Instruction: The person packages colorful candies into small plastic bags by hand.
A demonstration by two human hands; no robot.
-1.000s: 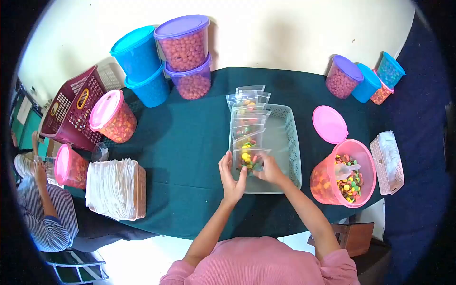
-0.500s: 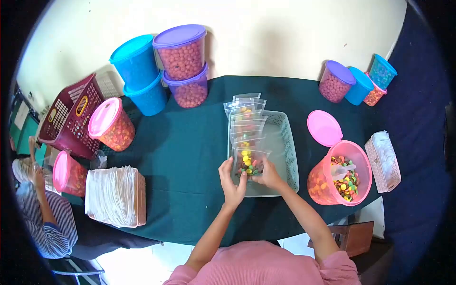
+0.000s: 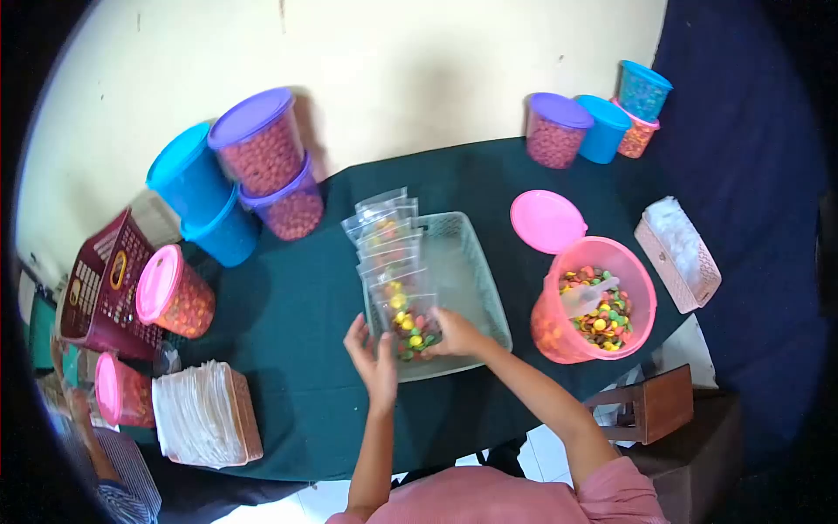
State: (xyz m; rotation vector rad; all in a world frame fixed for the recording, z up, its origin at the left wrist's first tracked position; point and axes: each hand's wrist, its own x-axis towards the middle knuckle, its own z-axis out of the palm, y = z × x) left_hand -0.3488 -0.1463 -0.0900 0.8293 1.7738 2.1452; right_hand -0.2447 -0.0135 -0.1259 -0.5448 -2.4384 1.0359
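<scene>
A row of clear zip bags filled with colourful candy buttons overlaps along the left side of a pale green basket. The nearest candy bag lies at the front of that row. My left hand is open beside its left edge, thumb and fingers apart. On the other side, my right hand has its fingers closed at the bag's lower right corner; its fingertips are partly hidden.
To the right stand a pink tub of candy with a scoop inside, its pink lid, and a small basket of white packaging. At left are a basket of empty bags, lidded tubs, and another person's arm.
The view has turned, so the table appears shifted left and tilted. My left hand has come away from the bag, its fingers spreading; my right hand stays at the bag's right side.
</scene>
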